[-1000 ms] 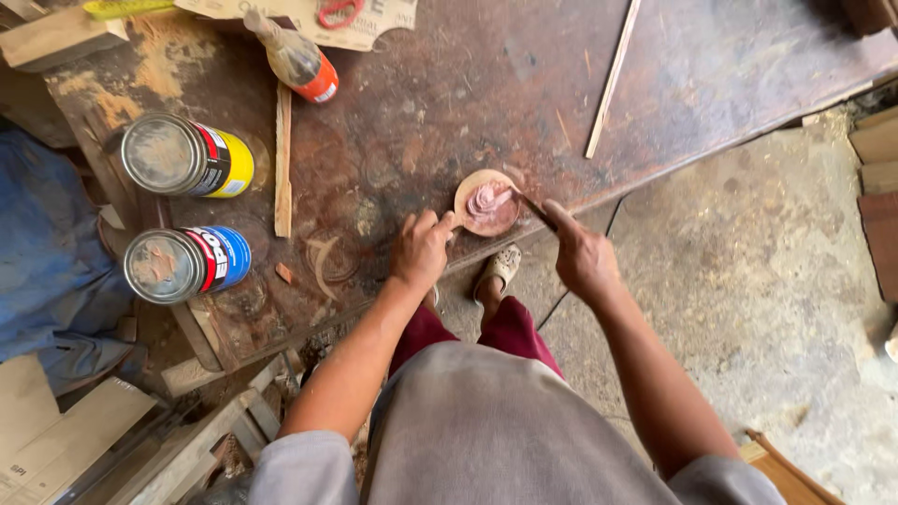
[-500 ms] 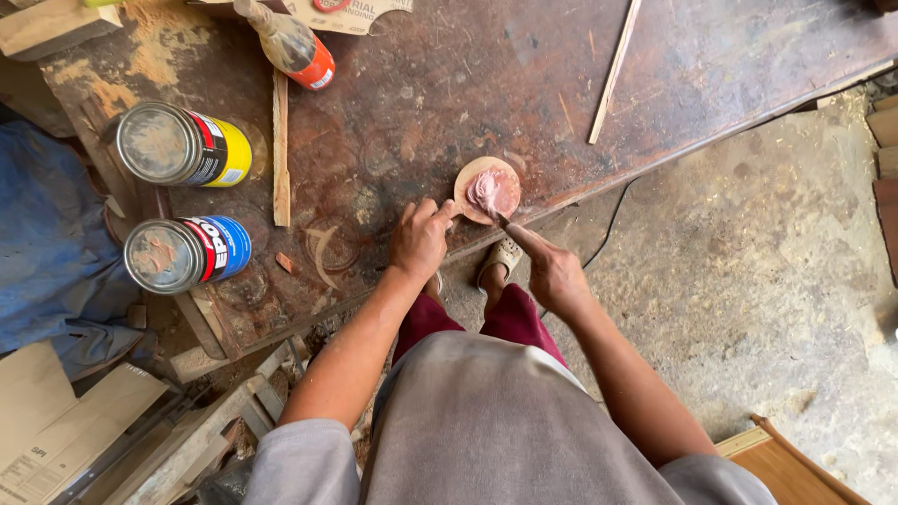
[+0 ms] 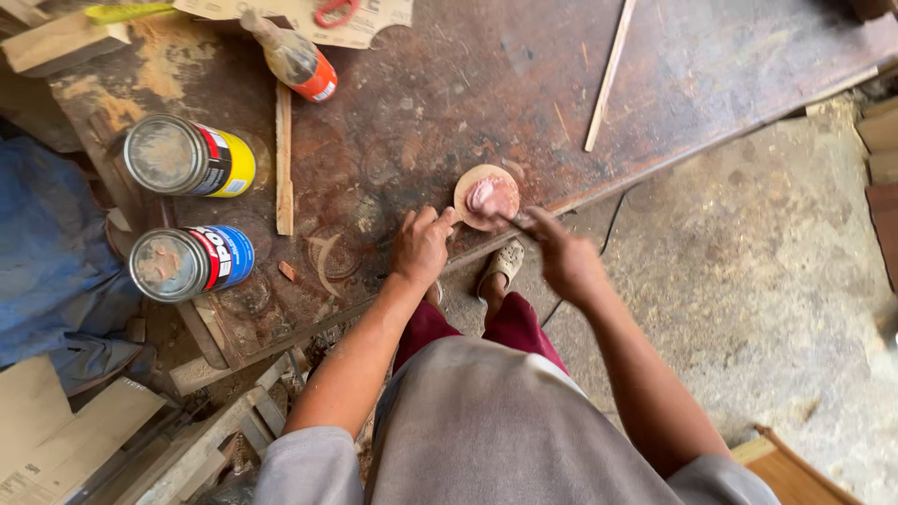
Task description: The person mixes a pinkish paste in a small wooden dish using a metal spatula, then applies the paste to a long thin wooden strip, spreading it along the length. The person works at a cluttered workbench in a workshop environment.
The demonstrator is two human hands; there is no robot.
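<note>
- The left hand rested on the worn workbench, fingers spread fairly wide and flat, holding nothing; its fingertips touched the near-left rim of the small round disc.
- The disc lay flat close to the bench's near edge, between the two hands, with a pinkish paste heaped on it.
- The right hand sat just off the bench edge, near and right of the disc, fingers closed narrowly on a thin tool. The tool's long axis ran from the hand up and leftward, its tip at the paste.
- Both hands were close to the disc; the left touched it directly, the right only through the tool.
- Two cans and a bottle lay well apart at the far left.
</note>
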